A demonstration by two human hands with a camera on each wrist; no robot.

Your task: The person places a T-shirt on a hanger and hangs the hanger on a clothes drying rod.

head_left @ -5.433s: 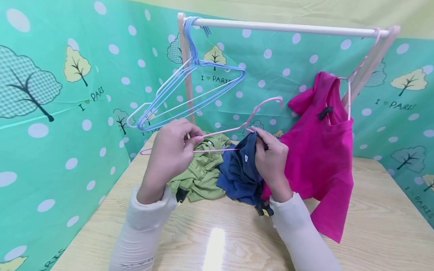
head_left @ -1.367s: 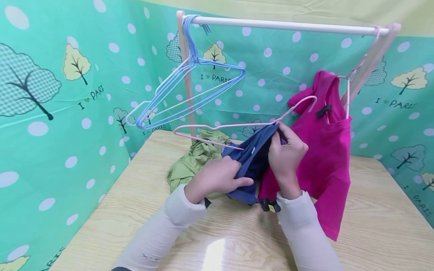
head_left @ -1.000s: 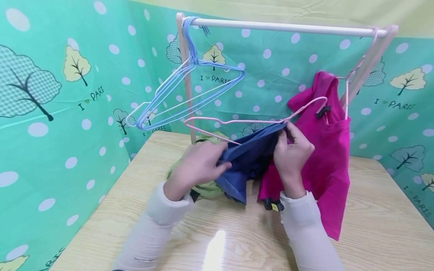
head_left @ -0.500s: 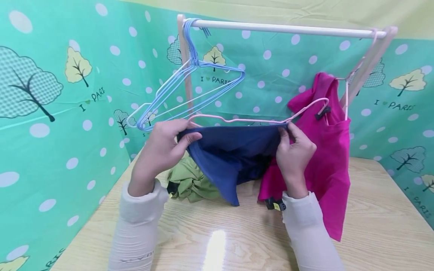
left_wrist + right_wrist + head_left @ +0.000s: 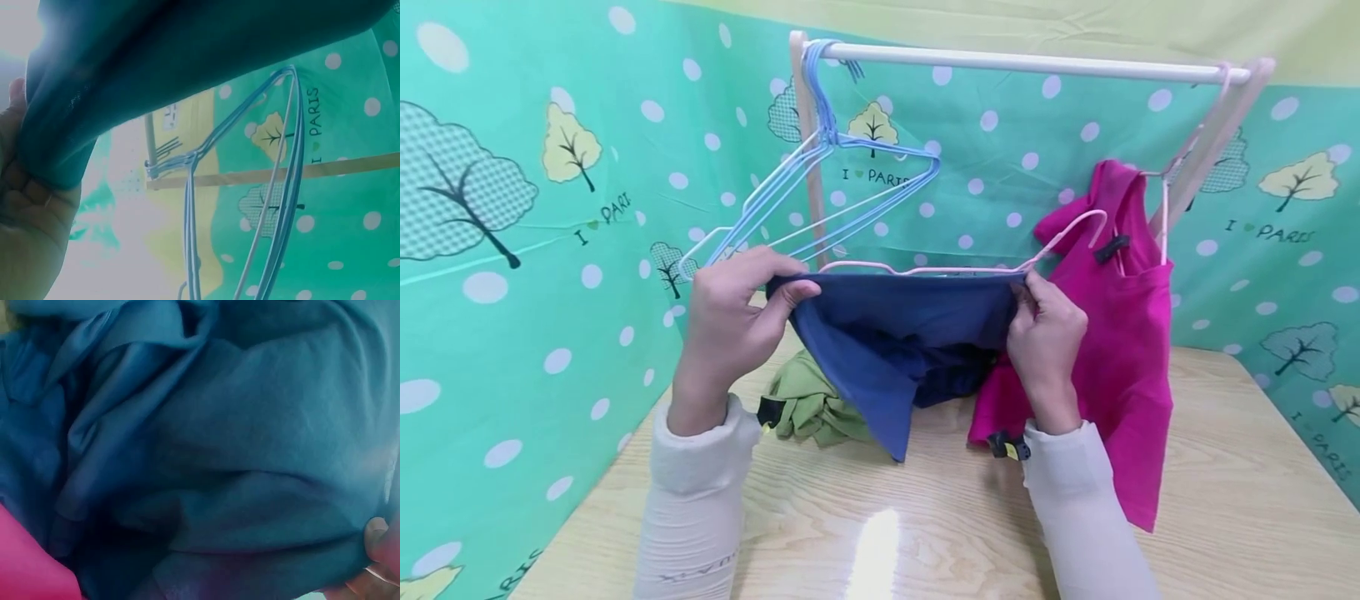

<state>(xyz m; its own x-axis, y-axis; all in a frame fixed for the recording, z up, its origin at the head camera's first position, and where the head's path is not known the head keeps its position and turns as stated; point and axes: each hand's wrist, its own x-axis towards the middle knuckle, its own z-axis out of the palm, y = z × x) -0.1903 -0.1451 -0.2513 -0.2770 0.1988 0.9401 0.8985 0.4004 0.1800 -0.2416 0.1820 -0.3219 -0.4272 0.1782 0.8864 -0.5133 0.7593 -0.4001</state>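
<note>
Blue garment [image 5: 917, 304], stretched farther left along pink hanger [image 5: 962, 270]; 2 hands [image 5: 733, 329] [image 5: 1047, 337] clamped on its edge

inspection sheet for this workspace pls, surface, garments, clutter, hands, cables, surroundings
Surface: pale wood-grain table, light glaring off its near part.
Job's things: navy garment stretched between both hands; pink hanger showing above its top edge, hook exposed.
Clutter: green cloth crumpled on the table; magenta garment and blue hangers hanging from the rack.
Grippers: left hand and right hand each pinch the navy garment's top edge.
Cables: nothing seen.
Surroundings: teal printed fabric behind and at the sides.
</note>
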